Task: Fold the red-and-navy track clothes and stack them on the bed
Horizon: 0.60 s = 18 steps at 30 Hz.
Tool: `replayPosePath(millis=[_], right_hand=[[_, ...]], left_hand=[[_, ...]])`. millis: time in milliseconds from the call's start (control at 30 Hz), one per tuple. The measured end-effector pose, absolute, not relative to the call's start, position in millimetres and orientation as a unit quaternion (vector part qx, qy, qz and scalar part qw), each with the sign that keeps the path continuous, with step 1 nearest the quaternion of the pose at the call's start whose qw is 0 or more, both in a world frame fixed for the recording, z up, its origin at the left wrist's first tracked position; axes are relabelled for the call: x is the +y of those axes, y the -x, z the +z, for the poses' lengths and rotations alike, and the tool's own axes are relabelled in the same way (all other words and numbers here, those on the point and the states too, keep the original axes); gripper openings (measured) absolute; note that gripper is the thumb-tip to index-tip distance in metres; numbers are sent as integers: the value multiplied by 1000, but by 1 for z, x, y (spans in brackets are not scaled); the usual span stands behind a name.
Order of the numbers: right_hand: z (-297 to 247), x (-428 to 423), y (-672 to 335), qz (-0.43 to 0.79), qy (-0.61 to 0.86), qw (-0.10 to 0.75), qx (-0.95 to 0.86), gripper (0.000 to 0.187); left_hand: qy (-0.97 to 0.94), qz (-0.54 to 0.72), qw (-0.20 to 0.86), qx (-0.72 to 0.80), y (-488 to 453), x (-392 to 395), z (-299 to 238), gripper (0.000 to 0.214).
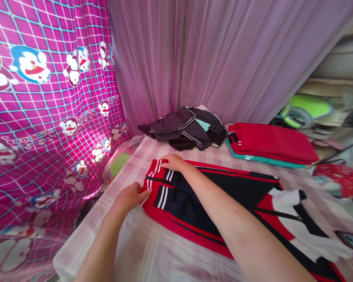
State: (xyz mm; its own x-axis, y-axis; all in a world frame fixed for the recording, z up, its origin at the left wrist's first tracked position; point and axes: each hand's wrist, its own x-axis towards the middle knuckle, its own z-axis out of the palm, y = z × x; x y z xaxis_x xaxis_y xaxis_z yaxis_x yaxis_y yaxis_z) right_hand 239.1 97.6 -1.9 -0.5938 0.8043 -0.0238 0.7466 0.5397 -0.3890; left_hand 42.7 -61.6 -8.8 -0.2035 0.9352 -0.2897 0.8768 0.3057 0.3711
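Observation:
A red, black and white track jacket (194,215) lies flat, its sleeves laid lengthwise over the body. White-striped cuffs rest near the red, white-striped hem at the left end. My left hand (132,197) pinches the near part of that hem between thumb and fingers. At its far corner, my right hand (174,161) has closed fingers on the hem edge. My right forearm crosses above the jacket and covers part of it. The white collar part (285,201) lies toward the right.
A rumpled dark garment pile (185,127) lies at the back of the checked table cover (147,243). Right of it sits a folded red and teal stack (270,143). A pink patterned curtain (47,117) hangs left, a lilac curtain (208,58) behind.

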Motion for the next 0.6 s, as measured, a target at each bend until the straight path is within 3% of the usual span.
replayPosePath(millis=[100, 333, 600], right_hand=[[6, 101, -245, 197, 415, 80, -885, 28], [26, 104, -286, 269, 401, 157, -862, 18], [28, 86, -393, 399, 447, 282, -749, 26]], left_hand=[[-576, 95, 284, 760, -41, -61, -5, 44], [-555, 302, 396, 666, -66, -70, 18, 51], [-593, 410, 311, 619, -173, -80, 48, 40]])
